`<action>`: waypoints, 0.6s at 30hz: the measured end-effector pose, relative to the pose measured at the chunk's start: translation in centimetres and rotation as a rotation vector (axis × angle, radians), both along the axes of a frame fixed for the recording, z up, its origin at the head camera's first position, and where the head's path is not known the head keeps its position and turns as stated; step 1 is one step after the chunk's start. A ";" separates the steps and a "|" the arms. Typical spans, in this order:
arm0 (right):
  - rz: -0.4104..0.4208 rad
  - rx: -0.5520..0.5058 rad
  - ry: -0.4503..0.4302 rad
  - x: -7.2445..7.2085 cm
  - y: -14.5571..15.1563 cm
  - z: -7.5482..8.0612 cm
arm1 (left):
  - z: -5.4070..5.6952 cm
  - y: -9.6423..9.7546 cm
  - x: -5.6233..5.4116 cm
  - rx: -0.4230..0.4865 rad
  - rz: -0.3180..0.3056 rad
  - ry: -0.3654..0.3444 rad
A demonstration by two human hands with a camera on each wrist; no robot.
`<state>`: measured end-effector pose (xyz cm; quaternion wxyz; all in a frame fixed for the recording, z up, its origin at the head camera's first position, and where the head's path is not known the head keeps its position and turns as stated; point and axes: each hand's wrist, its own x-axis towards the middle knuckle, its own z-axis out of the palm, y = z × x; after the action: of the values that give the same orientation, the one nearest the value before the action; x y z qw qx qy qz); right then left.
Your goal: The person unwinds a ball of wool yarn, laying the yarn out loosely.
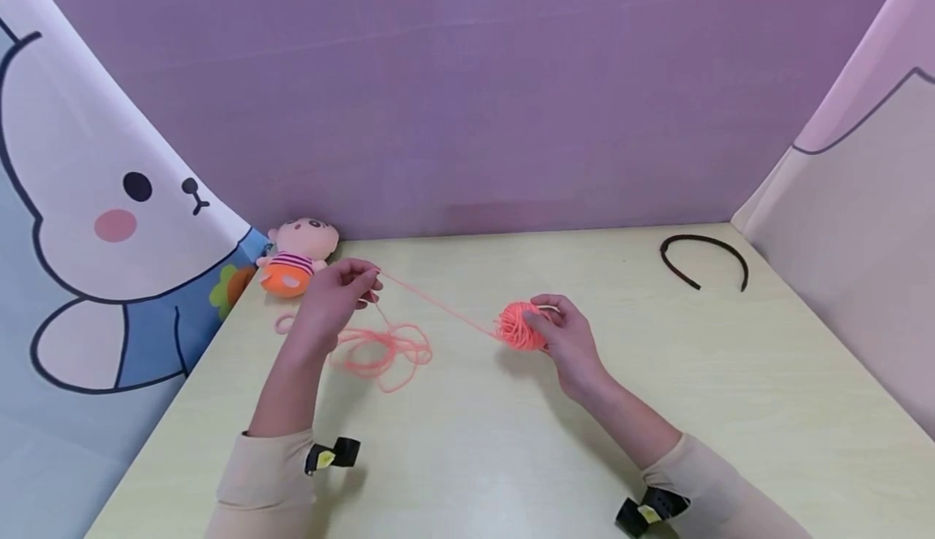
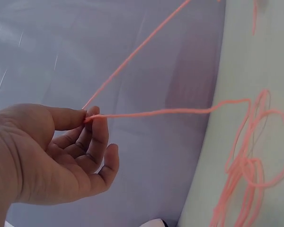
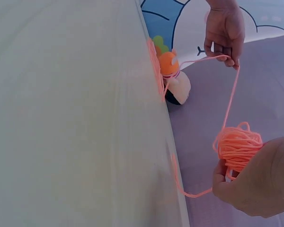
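Note:
My left hand (image 1: 339,295) pinches a strand of coral-pink yarn (image 2: 151,112) between thumb and forefinger, raised above the table. From those fingertips one length runs taut across to a wound ball of yarn (image 1: 520,326), while another drops to loose loops of yarn (image 1: 383,351) lying on the table. My right hand (image 1: 573,344) grips the ball from its right side, thumb and fingers round it. In the right wrist view the ball (image 3: 240,146) shows many wraps, and a short tail of yarn hangs below it toward the tabletop.
Behind my left hand sits a small plush doll (image 1: 295,259) with an orange bottom and striped top. A dark, open-ended curved band (image 1: 704,239) lies at the back right of the pale table (image 1: 453,450). A purple cloth wall (image 1: 467,101) stands along the back edge.

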<state>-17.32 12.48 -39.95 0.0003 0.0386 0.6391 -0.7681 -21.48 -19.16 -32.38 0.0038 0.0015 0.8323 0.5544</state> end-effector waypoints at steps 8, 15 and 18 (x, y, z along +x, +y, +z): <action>0.007 0.000 0.006 0.0 0.1 0.1 | 0.3 -1.4 -0.2 0.010 0.069 -0.011; 0.003 0.010 -0.003 0.0 0.1 0.1 | 0.7 -2.3 -0.1 0.017 0.194 -0.018; 0.004 0.013 -0.006 0.0 0.1 0.1 | 0.8 -2.6 0.0 0.032 0.249 -0.011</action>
<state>-17.27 12.61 -39.83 0.0035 0.0395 0.6443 -0.7637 -21.52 -21.72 -31.60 -0.0604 -0.1048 0.8171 0.5636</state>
